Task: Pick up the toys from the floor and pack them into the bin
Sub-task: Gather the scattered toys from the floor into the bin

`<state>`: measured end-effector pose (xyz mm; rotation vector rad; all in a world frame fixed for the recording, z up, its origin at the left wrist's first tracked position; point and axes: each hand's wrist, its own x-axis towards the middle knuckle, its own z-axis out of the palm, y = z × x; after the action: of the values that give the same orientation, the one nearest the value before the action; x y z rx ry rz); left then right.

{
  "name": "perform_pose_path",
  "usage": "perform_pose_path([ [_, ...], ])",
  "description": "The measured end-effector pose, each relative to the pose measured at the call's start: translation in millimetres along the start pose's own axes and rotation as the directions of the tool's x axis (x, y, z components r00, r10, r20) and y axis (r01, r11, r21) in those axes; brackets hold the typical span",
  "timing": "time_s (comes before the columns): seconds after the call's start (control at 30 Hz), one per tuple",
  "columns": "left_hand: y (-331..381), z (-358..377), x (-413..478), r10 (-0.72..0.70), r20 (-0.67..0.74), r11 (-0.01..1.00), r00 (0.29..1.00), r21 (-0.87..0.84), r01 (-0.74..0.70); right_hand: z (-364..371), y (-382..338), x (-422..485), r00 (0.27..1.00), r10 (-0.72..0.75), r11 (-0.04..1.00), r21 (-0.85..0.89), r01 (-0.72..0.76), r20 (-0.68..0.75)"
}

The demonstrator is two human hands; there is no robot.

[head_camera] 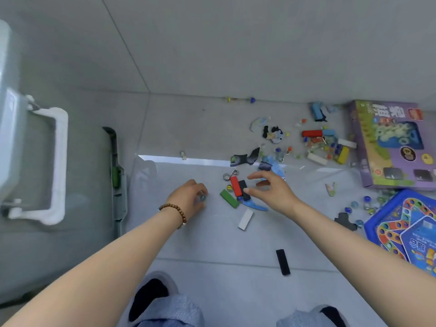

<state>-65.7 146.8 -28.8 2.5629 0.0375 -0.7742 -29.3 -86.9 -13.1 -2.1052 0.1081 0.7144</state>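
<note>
Fingertips (204, 192) of the left hand (188, 197) curl round a small bluish marble (202, 198), pinching it low over the floor of the clear bin (188, 159), probably so that it can be set down rather than dropped and bounce. The right hand (273, 192) hangs beside it with thumb and fingers spread wide, apparently holding nothing; a dark shape under its palm is too blurred to name.

Directly below those spread fingers lie a red block (235, 185) and a black block (242, 184), side by side and touching. A green block (229, 198), a blue curved piece (256, 205) and a white block (245, 219) lie just beside them, all seemingly inside the bin's transparent walls.

Beyond the far rim, well apart from both hands, loose toys (318, 143) (marbles, blocks, puzzle pieces) are scattered on the tiles near a purple game box (389, 142). A blue game board (412, 227) lies to the right, and a grey lid (116, 180) lies along the bin's left side. By the look of it, much of the packing is not yet done.
</note>
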Motion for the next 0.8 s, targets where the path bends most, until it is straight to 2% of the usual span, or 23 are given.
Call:
perform_pose_path([
  [0.13,-6,10,8,0.003,-0.097,0.996,0.995,-0.088,-0.011,12,-1,8,0.998,-0.062,0.998,-0.006,0.062,-0.017],
  [0.2,-9,10,10,-0.071,-0.13,0.975,0.989,-0.217,0.041,17,-1,12,0.995,-0.096,0.995,-0.028,0.095,-0.027],
  [0.27,-12,8,13,-0.182,-0.185,0.894,0.966,-0.44,0.084,23,-2,16,0.993,-0.116,0.992,-0.042,0.115,-0.033],
  [0.37,-18,-5,19,-0.342,-0.195,0.694,0.919,-0.712,0.107,31,-1,22,0.993,-0.12,0.991,-0.066,0.119,-0.011],
  [0.53,-29,-16,27,-0.362,-0.157,0.604,0.919,-0.79,0.103,40,2,32,0.993,-0.12,0.984,-0.129,0.12,0.002],
  [0.7,-41,-17,38,-0.451,-0.082,0.422,0.889,-0.897,0.131,42,3,38,0.986,-0.168,0.97,-0.182,0.164,-0.005],
  [0.73,-45,-19,41,-0.469,-0.078,0.412,0.88,-0.901,0.14,42,3,39,0.985,-0.171,0.969,-0.181,0.167,-0.005],
  [0.8,-49,-25,48,-0.494,-0.107,0.454,0.863,-0.878,0.151,43,1,40,0.985,-0.17,0.971,-0.171,0.166,-0.009],
])
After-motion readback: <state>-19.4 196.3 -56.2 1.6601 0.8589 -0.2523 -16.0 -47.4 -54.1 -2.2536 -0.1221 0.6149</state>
